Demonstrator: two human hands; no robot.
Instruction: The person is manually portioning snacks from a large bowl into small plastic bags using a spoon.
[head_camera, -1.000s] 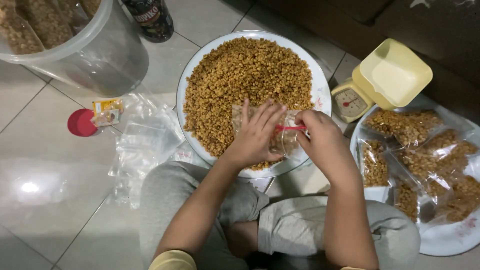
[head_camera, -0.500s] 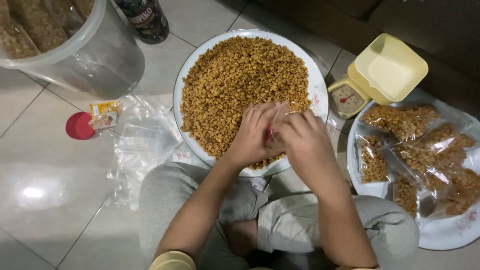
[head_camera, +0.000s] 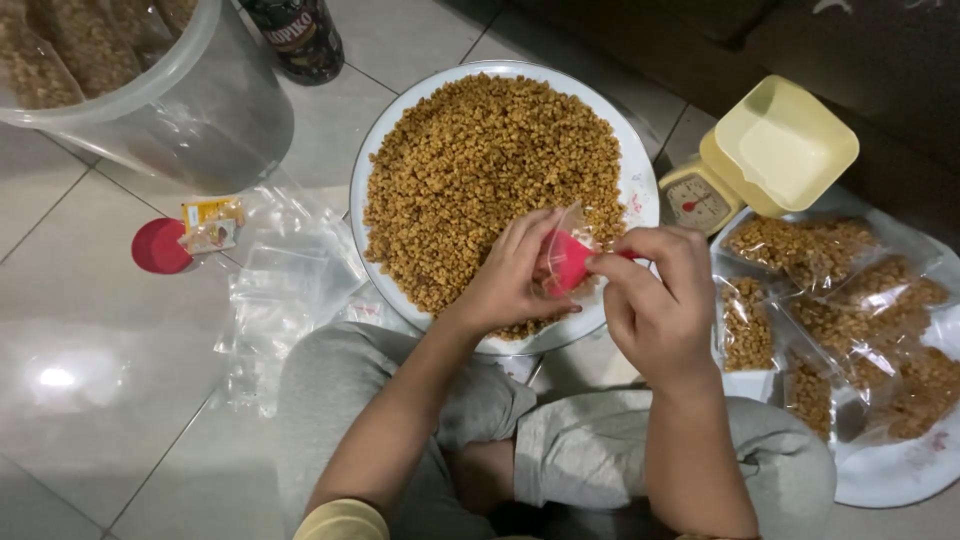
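My left hand (head_camera: 510, 275) holds a small clear plastic bag (head_camera: 565, 230) open above the near edge of a big white tray (head_camera: 640, 190) heaped with golden-brown snack pieces (head_camera: 480, 170). My right hand (head_camera: 655, 295) grips a small red scoop (head_camera: 567, 262) whose tip is inside the bag's mouth. Both hands hover just over the tray's front rim, above my knees in grey trousers.
A yellow kitchen scale (head_camera: 760, 160) stands right of the tray. Filled snack bags (head_camera: 840, 300) lie on a white tray (head_camera: 900, 470) at right. Empty clear bags (head_camera: 280, 290), a red lid (head_camera: 160, 245), a large clear tub (head_camera: 150, 90) and a dark bottle (head_camera: 295, 35) sit at left.
My hands have lifted from the heap. The bag is now held up and open, and the red scoop has moved into its mouth.
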